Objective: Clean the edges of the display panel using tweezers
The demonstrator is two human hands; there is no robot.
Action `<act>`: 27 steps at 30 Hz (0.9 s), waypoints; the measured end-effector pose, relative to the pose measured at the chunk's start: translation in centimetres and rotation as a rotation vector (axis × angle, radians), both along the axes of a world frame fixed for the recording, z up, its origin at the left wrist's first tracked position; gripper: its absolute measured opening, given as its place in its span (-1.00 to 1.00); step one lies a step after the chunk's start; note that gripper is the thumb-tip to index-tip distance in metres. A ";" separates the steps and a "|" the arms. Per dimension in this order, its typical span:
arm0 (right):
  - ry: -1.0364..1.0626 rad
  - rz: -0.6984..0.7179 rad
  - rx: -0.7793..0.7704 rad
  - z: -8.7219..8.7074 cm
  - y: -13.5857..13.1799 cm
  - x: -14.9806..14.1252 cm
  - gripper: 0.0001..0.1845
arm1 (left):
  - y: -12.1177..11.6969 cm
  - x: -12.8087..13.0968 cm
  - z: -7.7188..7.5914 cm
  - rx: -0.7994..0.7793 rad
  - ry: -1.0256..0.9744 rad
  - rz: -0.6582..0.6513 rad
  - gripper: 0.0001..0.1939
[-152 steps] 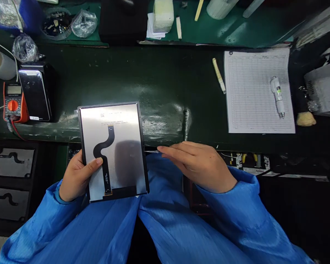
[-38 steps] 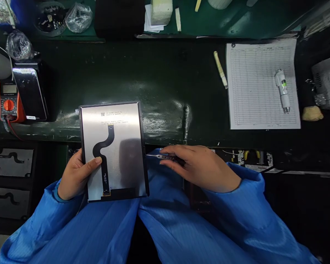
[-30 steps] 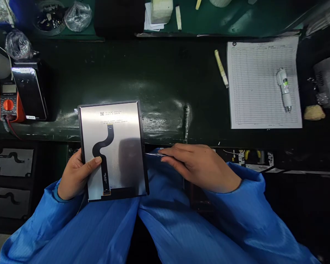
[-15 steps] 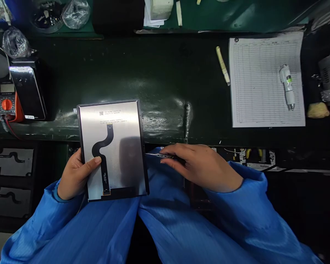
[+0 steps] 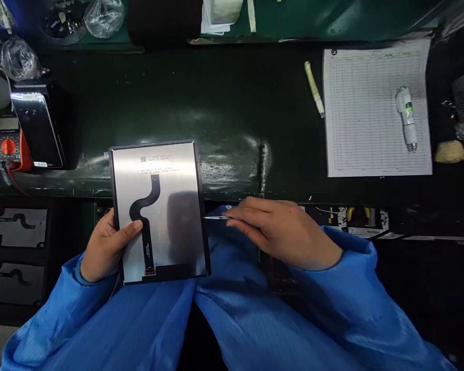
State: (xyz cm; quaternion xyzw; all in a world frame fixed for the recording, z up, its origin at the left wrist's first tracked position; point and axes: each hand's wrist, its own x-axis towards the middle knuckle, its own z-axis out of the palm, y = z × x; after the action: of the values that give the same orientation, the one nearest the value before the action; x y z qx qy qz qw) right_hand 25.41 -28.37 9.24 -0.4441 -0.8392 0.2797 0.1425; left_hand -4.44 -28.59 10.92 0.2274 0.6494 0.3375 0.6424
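Observation:
A silver-backed display panel [image 5: 181,226] with a black rim is tilted up over my lap. My left hand [image 5: 107,245] is closed around its left edge, thumb pressed on the back beside the curved black flex cable [image 5: 136,208]. Pinched between the fingers of my right hand [image 5: 284,229] is a pair of thin metal tweezers [image 5: 217,217]. Their tip meets the panel's right edge; whether it grips anything there I cannot make out. The rest of the tweezers is hidden by my fingers.
A lined paper form [image 5: 365,118] bearing a white pen-like tool [image 5: 407,118] lies at the right. At left stand an orange multimeter [image 5: 8,147] and a phone [image 5: 37,126]. Below them a black tray [image 5: 48,242] holds similar panels. Yellow-handled pliers [image 5: 351,214] sit under the bench edge.
The tweezers have turned in my right hand, and their perforated dark shank no longer shows. My right fingers have shifted slightly. My left hand and the panel have hardly moved.

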 end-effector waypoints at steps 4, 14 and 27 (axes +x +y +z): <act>-0.005 -0.029 0.008 0.0 -0.1 -0.1 -0.72 | 0.0 0.8 0.8 0.001 -0.005 0.059 -0.50; -0.010 -0.006 -0.004 0.1 -0.1 -0.1 -0.72 | 0.2 -0.3 -0.2 -0.035 0.003 -0.016 -0.44; -0.004 0.000 -0.019 -0.1 -0.1 -0.1 -0.73 | 0.1 0.7 0.6 -0.046 -0.009 0.064 -0.52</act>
State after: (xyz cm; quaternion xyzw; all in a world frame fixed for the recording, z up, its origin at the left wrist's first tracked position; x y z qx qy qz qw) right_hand 25.31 -28.47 9.13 -0.4461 -0.8367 0.2866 0.1369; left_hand -3.74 -28.46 11.50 0.1902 0.6610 0.3436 0.6395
